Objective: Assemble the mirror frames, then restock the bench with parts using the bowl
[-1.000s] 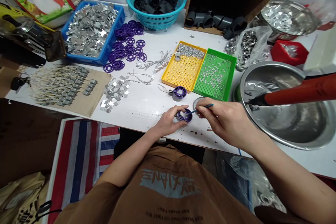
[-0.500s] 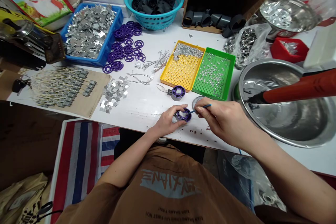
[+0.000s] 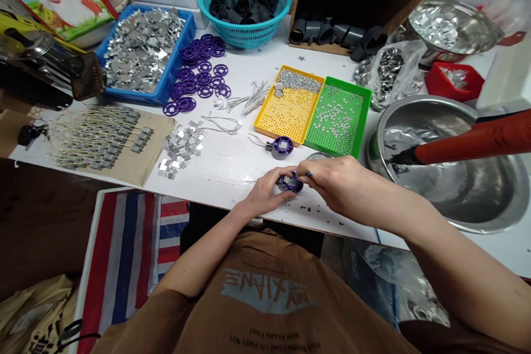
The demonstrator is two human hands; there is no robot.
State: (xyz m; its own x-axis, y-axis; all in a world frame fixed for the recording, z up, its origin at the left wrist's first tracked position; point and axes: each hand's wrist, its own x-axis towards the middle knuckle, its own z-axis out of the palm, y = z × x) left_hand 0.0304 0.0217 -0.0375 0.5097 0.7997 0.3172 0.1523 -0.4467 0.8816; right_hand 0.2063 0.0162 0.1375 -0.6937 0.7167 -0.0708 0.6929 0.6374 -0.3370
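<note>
Two hands meet by the near edge of the surface. The left hand grips the purple wheel in its fingers. The right hand pinches its fingers shut at the top (on something too tiny to tell). A loose grip could let the wheel roll off that edge.

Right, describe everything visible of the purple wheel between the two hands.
The purple wheel is a small round part, plastic by its look, with a silvery piece in its middle. It lies flat on the white table near the front edge. The left hand grips its left side with thumb and fingers. The right hand meets its right rim with its fingertips, hiding part of it.
</note>
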